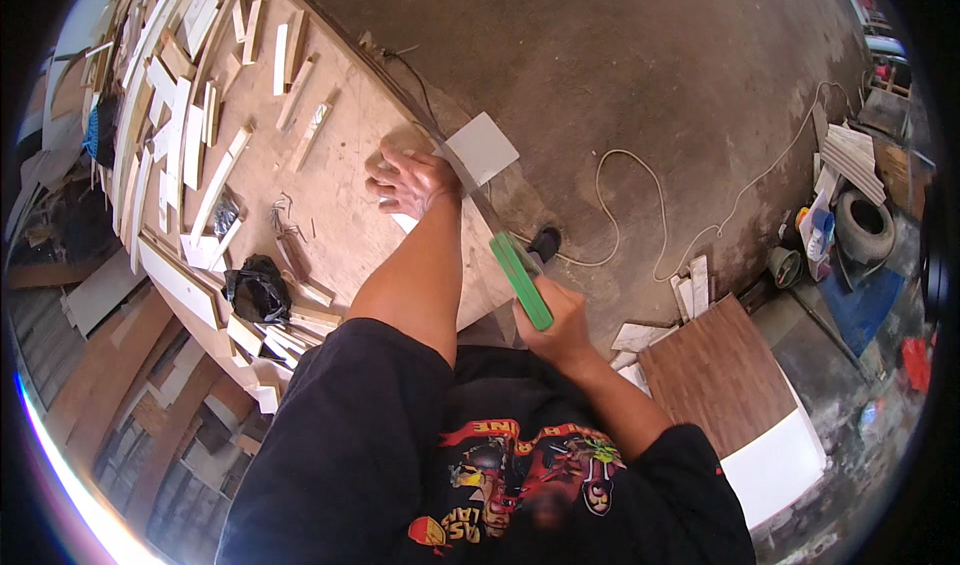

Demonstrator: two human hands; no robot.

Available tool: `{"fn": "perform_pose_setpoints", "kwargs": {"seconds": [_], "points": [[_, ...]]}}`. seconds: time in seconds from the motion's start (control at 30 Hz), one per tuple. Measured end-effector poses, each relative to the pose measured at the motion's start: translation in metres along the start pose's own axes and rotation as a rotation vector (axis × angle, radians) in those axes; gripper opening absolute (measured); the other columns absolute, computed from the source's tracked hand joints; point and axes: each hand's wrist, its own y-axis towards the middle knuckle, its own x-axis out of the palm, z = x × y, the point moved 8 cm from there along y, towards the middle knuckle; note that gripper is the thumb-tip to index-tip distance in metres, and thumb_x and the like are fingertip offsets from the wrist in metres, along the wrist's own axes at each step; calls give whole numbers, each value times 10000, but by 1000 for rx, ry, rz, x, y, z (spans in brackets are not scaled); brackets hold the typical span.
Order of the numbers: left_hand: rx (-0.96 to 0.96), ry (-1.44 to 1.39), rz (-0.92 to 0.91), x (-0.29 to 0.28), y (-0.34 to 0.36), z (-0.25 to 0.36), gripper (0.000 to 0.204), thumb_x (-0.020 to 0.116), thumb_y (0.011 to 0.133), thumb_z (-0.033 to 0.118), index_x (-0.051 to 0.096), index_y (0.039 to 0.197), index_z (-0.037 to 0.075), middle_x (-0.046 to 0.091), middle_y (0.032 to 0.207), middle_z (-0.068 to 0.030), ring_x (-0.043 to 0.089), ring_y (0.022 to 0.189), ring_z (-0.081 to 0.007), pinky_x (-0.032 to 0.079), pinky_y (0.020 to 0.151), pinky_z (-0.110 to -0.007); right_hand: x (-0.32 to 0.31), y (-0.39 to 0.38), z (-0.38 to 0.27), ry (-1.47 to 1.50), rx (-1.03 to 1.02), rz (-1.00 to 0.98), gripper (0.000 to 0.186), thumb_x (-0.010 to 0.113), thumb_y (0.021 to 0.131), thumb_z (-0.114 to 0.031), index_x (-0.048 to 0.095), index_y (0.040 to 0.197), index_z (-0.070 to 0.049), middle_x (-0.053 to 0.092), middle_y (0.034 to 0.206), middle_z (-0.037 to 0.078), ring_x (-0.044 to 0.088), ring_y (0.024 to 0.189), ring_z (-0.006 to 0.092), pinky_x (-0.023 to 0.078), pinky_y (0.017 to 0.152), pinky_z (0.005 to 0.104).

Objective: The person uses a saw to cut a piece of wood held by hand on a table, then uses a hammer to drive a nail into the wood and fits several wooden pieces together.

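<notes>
My right hand (pixel 556 322) is wrapped round the green handle of a hand saw (pixel 522 279). The saw's blade (pixel 474 193) runs up and away along the worktable's edge, beside a pale flat board piece (pixel 482 148) that juts out past that edge. My left hand (pixel 412 181) presses down near the same edge, fingers spread, left of the blade. A bit of white board (pixel 404 222) shows beneath that wrist; whether it joins the jutting piece is hidden by my hand.
Wood strips (pixel 222 187) litter the left of the plywood worktable (pixel 345 220), with a black plastic bag (pixel 259 290) and loose nails (pixel 284 208). A pale cord (pixel 662 227) snakes over the floor. At right lie a brown wood-grain panel (pixel 715 367) and a tyre (pixel 864 225).
</notes>
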Motion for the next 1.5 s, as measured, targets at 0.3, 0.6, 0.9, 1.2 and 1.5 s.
{"fn": "perform_pose_setpoints", "kwargs": {"seconds": [0.3, 0.6, 0.9, 1.2, 1.5], "points": [[10, 6, 1, 7, 1, -3, 514, 483, 995, 294, 394, 1500, 265, 276, 1594, -143, 231, 1458, -373, 284, 1079, -561, 13, 18, 9, -25, 58, -30, 175, 723, 792, -79, 552, 806, -42, 598, 720, 191, 622, 668, 427, 505, 598, 489], [16, -11, -6, 3, -4, 3, 495, 466, 1006, 305, 397, 1494, 259, 256, 1600, -150, 226, 1462, -388, 272, 1081, -572, 4, 14, 5, 11, 46, -11, 178, 717, 784, -49, 544, 827, -39, 589, 720, 188, 632, 686, 423, 496, 596, 497], [7, 0, 1, 9, -3, 3, 501, 441, 1015, 302, 395, 1513, 263, 254, 1603, -160, 232, 1459, -401, 257, 1098, -591, -11, 17, -11, 1, 125, -59, 176, 716, 799, -48, 555, 870, -34, 589, 708, 189, 634, 685, 425, 509, 608, 501], [7, -21, -46, 8, -5, 4, 536, 448, 1010, 294, 341, 1535, 277, 242, 1618, -173, 200, 1493, -408, 242, 1119, -578, -14, 29, -31, 18, 192, -124, 174, 707, 812, -52, 549, 877, -17, 617, 743, 232, 648, 730, 451, 513, 642, 531], [33, -36, -84, 10, -5, 5, 534, 420, 1027, 291, 323, 1551, 251, 203, 1640, -198, 164, 1512, -424, 215, 1128, -605, 3, 47, -25, -60, 149, -146, 203, 716, 823, -92, 553, 910, -8, 622, 796, 254, 634, 758, 484, 515, 649, 535]]}}
